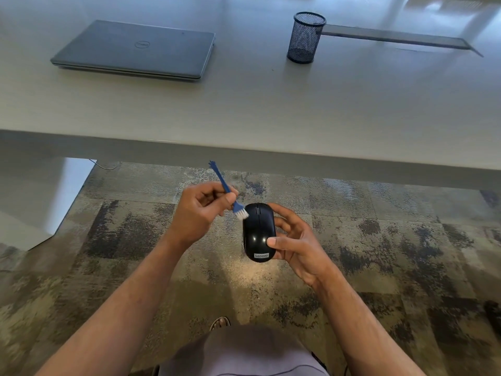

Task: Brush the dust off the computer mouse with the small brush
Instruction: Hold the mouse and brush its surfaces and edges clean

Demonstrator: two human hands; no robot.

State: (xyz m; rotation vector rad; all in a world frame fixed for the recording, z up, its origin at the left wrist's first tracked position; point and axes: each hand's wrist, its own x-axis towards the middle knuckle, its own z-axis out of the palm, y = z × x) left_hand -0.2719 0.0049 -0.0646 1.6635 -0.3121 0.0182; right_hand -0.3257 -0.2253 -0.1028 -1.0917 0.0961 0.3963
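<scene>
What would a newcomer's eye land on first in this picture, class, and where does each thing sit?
First, the glossy black mouse, held in the air below the table edge by the right hand. Next, the small blue brush pinched in the left hand, its white bristles touching the mouse's front left edge. Beyond, on the table, lie a closed laptop at left and a mesh pen cup at right.

From my seat I can't see the mouse's point(259, 232) right side and underside, covered by the right hand point(294, 244). The brush point(229, 194) handle's middle disappears inside the left hand point(202, 210). Both forearms run off the bottom edge. The desk point(271, 104) is cut by the left, right and top edges. One foot point(220, 322) peeks out, mostly hidden by clothing.
</scene>
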